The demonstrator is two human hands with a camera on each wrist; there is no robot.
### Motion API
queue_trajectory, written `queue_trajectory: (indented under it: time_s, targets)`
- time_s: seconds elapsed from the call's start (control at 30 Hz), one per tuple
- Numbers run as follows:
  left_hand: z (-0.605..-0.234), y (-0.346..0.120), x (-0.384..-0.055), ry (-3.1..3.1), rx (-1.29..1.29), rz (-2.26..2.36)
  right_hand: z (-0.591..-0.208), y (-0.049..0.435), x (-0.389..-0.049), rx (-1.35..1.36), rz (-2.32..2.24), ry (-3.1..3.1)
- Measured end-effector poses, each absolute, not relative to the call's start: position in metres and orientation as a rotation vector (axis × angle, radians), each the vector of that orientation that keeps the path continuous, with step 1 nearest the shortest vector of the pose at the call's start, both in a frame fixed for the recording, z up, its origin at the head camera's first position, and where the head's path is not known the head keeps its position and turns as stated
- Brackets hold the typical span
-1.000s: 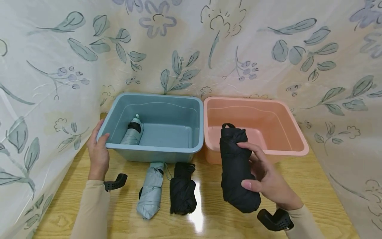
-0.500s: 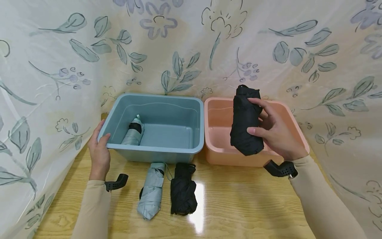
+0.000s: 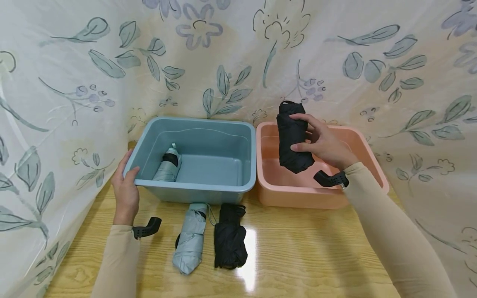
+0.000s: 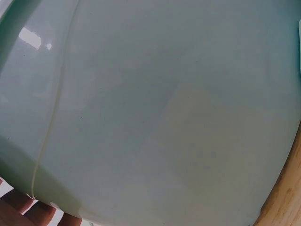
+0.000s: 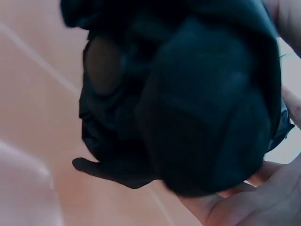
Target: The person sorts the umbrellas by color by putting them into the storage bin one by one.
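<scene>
My right hand (image 3: pixel 324 142) grips a folded black umbrella (image 3: pixel 292 138), held above the pink bin (image 3: pixel 309 198). In the right wrist view the black umbrella (image 5: pixel 202 108) fills the middle, with fingers (image 5: pixel 263 197) around it. My left hand (image 3: pixel 125 188) holds the left rim of the blue bin (image 3: pixel 201 194), thumb over the front left corner. A folded light-blue umbrella (image 3: pixel 167 167) with a black band lies inside that bin, at its left. The left wrist view shows the bin's wall (image 4: pixel 164 113) close up, with fingertips (image 4: pixel 42 214) at the lower left.
In front of the blue bin, a folded light-blue umbrella (image 3: pixel 190 240) and another black umbrella (image 3: pixel 230 238) lie side by side on the wooden table (image 3: pixel 298 248). The two bins stand against each other, before a floral curtain (image 3: pixel 223 49) at the back and sides.
My right hand has lifted the black umbrella up and away from the table's front to over the pink bin, then shifted it slightly left. My left hand stays at the blue bin.
</scene>
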State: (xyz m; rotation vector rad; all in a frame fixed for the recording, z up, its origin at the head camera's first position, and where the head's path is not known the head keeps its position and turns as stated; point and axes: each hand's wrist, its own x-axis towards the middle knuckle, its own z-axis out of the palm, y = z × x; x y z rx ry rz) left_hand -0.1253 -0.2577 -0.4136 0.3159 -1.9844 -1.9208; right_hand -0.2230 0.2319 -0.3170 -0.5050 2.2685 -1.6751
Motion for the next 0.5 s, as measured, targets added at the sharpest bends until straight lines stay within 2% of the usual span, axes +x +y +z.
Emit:
queue_trajectory:
  time_s: [0.5]
  targets:
    - [-0.414,-0.258,-0.125,-1.976,0.314,-1.921,-0.353,0.216,-0.247,-0.578,-1.262,2.391]
